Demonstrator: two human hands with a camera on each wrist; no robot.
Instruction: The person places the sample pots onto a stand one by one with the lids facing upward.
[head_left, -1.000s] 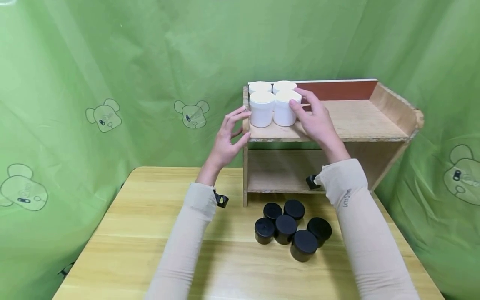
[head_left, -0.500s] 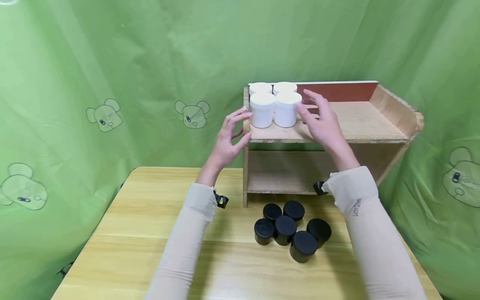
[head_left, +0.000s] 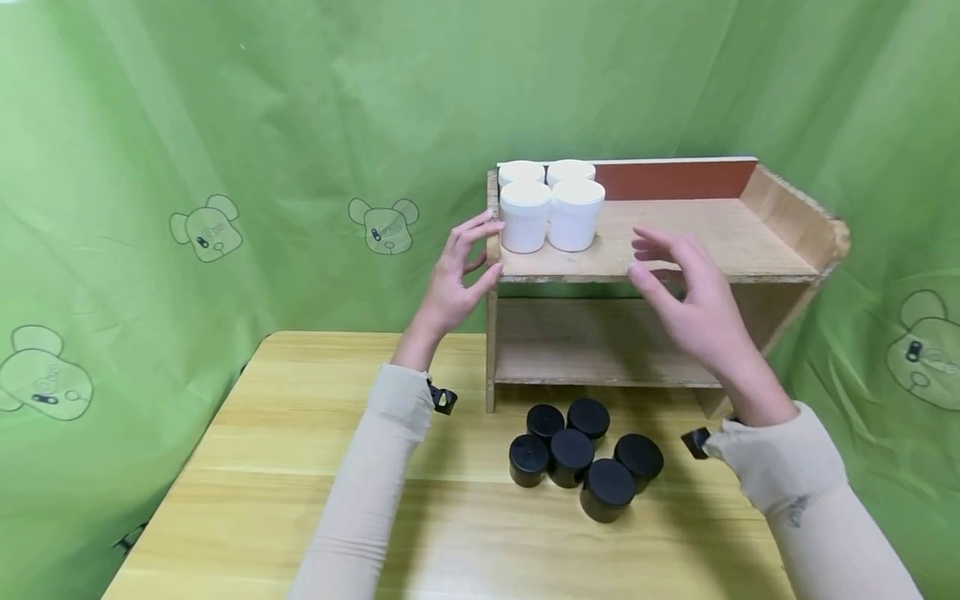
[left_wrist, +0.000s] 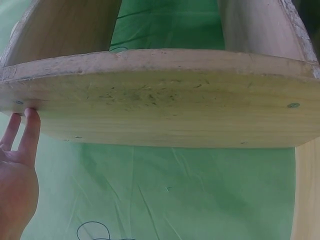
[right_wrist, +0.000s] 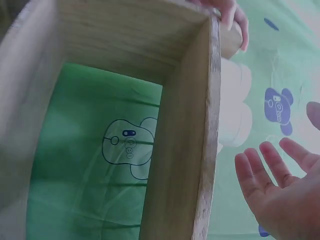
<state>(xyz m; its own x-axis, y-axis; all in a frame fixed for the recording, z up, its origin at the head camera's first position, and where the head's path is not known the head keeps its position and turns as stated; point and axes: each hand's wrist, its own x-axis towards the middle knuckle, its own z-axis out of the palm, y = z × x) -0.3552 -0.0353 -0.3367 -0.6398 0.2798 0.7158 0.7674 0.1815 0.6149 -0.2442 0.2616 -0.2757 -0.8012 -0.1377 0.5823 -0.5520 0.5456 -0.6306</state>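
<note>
Several white lidded jars (head_left: 524,218) stand in two rows of two at the left end of the shelf's upper board. My left hand (head_left: 452,279) rests its fingertips on the left side panel (left_wrist: 165,105) of the wooden shelf, beside these jars; the left wrist view shows straight fingers (left_wrist: 31,132) against that panel. To the right of the nearest jar, my right hand (head_left: 693,304) is in the air before the board's front edge, holding nothing. Its fingers are spread and gently bent, also in the right wrist view, where the white jars (right_wrist: 235,125) are partly hidden behind the board.
On the table (head_left: 300,467), several black lidded jars (head_left: 572,454) stand grouped before the shelf. The wooden shelf has a lower board (head_left: 562,337), a raised right side panel (head_left: 795,212) and a red-brown back strip (head_left: 675,179). A green curtain (head_left: 300,125) hangs behind.
My right hand has let go of the front right white jar and drawn back to the right and toward me. The left hand has stayed at the side panel.
</note>
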